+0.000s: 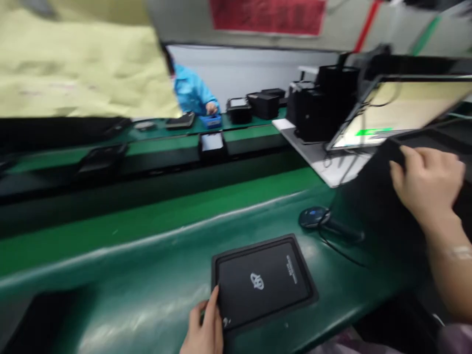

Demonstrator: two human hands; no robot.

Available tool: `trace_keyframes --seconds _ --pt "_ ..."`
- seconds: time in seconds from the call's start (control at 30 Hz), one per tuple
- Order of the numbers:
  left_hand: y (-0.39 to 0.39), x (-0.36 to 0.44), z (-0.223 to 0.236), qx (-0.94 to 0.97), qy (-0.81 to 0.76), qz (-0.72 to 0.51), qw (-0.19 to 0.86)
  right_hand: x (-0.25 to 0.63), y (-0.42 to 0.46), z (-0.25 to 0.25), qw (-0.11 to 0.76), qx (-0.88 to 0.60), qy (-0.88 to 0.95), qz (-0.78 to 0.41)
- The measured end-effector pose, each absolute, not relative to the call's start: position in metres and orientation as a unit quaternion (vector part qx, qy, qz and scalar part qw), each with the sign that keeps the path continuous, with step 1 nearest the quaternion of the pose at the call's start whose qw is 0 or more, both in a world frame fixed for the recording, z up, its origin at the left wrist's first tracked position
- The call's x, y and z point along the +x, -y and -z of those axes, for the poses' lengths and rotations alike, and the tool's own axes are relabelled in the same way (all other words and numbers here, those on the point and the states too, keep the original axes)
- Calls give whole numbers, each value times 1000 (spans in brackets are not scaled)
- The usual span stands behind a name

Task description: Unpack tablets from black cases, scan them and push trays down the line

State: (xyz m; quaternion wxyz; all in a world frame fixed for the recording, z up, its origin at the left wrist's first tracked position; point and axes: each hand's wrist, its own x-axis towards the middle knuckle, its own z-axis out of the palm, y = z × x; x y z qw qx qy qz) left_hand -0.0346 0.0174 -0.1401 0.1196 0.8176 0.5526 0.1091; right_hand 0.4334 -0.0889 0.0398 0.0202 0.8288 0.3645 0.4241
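A flat black tablet-like device (263, 281) with a small white logo lies on the green bench (155, 295) in front of me. My left hand (204, 327) is at its near left corner, fingers pressed against the edge. My right hand (427, 184) is raised at the right, fingers curled over the edge of a large black object (379, 196) that is blurred by motion. A tilted screen (405, 110) showing a pale window with a green bar stands just behind that hand.
A black handheld scanner (317, 217) with a cable lies on the bench right of the device. A conveyor (155, 152) carries black devices across the middle. Black boxes (320, 103) stand on a white shelf. Another person in blue (191, 91) works on the far side.
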Motion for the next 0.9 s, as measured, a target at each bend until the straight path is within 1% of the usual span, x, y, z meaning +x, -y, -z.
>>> trace_keyframes --seconds 0.03,0.07,0.1,0.17,0.2,0.23,0.33,0.43,0.6,0.73,0.8,0.83,0.9 --pt "-11 -37 139 834 -530 -108 110 412 79 -32 -68 793 -408 -446" --pt "-5 -39 138 847 -512 -108 95 387 69 -21 -140 762 -498 -390" --pt "0 -40 137 857 -499 -104 75 360 57 -7 -224 701 -584 -342" --pt "10 -39 137 864 -495 -87 34 302 34 27 -216 627 -718 -211" --pt "13 -36 137 864 -497 -76 22 275 24 45 -195 597 -770 -118" --pt "16 -33 137 863 -500 -69 12 251 14 63 -160 591 -789 -57" --pt "19 -20 135 852 -517 -79 -9 203 -8 104 -116 582 -805 -8" --pt "15 -8 136 835 -540 -104 -12 190 -22 118 -107 608 -787 2" --pt "9 -1 137 821 -560 -110 7 197 -49 109 -88 621 -777 50" --pt "11 -3 140 811 -569 -127 44 206 -63 84 -80 589 -797 106" --pt "9 -6 141 795 -581 -152 91 209 -57 63 -96 558 -814 131" --pt "6 -9 141 778 -588 -178 132 209 -49 51 -114 544 -821 132" --pt "-3 -15 137 728 -596 -248 231 205 -32 33 -182 514 -834 84"
